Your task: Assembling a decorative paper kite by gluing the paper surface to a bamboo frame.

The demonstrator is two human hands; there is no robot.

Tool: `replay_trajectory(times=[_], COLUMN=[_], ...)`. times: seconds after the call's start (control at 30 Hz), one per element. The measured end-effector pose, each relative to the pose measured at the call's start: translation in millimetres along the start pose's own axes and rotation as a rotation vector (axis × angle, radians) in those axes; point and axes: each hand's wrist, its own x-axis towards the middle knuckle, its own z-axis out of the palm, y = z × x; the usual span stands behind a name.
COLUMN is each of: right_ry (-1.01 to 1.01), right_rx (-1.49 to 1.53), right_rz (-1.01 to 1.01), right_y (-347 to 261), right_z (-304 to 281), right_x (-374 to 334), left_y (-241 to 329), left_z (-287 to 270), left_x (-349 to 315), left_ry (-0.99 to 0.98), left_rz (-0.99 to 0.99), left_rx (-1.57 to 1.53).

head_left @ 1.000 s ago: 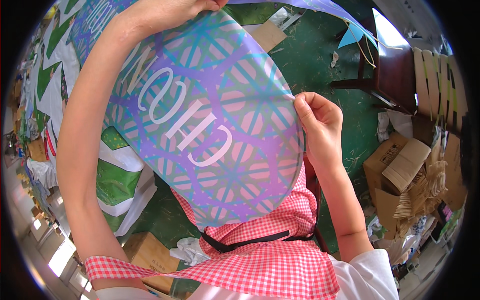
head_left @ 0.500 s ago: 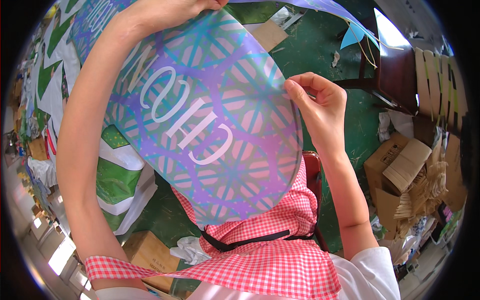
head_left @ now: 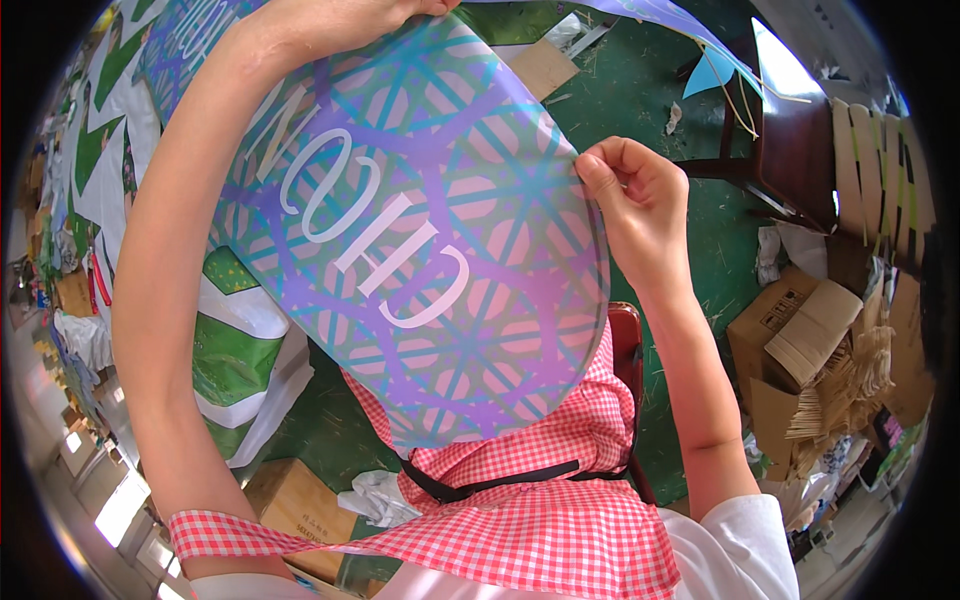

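A thin purple, blue and pink printed fabric banner (head_left: pixel 480 260) hangs across the middle over my lap, its near end rounded. Large pale letters on it read backwards. At its right curved edge, my right hand (head_left: pixel 640 205) pinches the rim between thumb and bent fingers. My left arm arches up around the banner's left side. At the top of the view, my left hand (head_left: pixel 360 18) has its fingertips pressed together on the upper edge, partly cut off by the frame. More purple-blue fabric (head_left: pixel 650 15) stretches away to the upper right, with thin loose strands hanging from it.
A dark wooden chair (head_left: pixel 790 140) stands at the upper right. Open cardboard boxes (head_left: pixel 790 320) and stacked card lie at the right. Green-and-white printed sheets (head_left: pixel 235 360) spread on the left. A closed carton (head_left: pixel 300 510) sits at lower left on the green floor (head_left: pixel 680 420).
My right hand has risen slightly, and the banner's right edge has shifted a little with it. My left hand has hardly moved.
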Motion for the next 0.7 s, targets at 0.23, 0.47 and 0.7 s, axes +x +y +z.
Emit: replay_trajectory(times=[0.23,0.47,0.7], right_ry=[-0.103,0.052,0.005], right_rx=[0.350,0.090,-0.020], right_rz=[0.246,0.036,-0.031], right_y=[10,3,-14], right_z=[-6,2,9], right_x=[3,14,24], left_y=[0,0,2], left_z=[0,0,-2], left_x=[0,0,0], left_ry=[0.008,-0.001,-0.007], left_rz=[0.006,-0.009,-0.013], left_rx=[-0.002,-0.023,0.003])
